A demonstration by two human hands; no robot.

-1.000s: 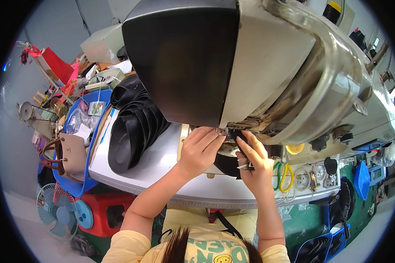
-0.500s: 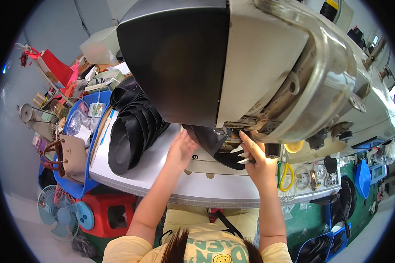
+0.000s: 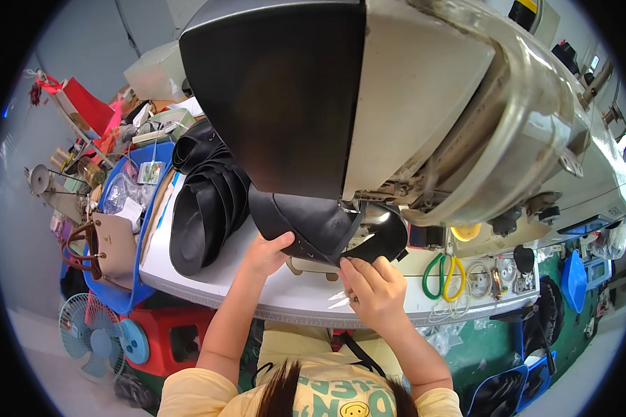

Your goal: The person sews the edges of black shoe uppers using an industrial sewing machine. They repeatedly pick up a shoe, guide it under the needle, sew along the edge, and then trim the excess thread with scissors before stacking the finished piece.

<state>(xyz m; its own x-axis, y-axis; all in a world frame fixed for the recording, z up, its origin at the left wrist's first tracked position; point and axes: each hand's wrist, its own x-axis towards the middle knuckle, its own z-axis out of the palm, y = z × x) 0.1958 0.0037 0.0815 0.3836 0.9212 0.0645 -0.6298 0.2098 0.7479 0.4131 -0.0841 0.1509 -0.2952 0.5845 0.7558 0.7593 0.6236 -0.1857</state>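
A black leather shoe upper (image 3: 309, 221), with overlapping bands and a curved open end, lies under the head of a sewing machine (image 3: 424, 90). My left hand (image 3: 268, 256) grips its near left edge, thumb on top. My right hand (image 3: 377, 290) is closed around small thread snips (image 3: 339, 301), whose blades point left out of the palm. Its thumb and forefinger pinch at the upper's near edge. Whatever fine thing may be between those fingertips is too small to make out. The machine's needle area is partly hidden behind the head.
Several nested black uppers (image 3: 205, 229) stand to the left on the white table (image 3: 257, 302). Green-and-yellow-handled scissors (image 3: 444, 274) lie on the right. A blue bin (image 3: 122, 295), a beige handbag (image 3: 115, 243), a fan (image 3: 94, 333) and a red stool (image 3: 163, 333) are at far left.
The upper has swung out toward me and to the left, showing more of its surface. My right hand came down and nearer to its close edge; my left hand shifted slightly left and down, taking hold.
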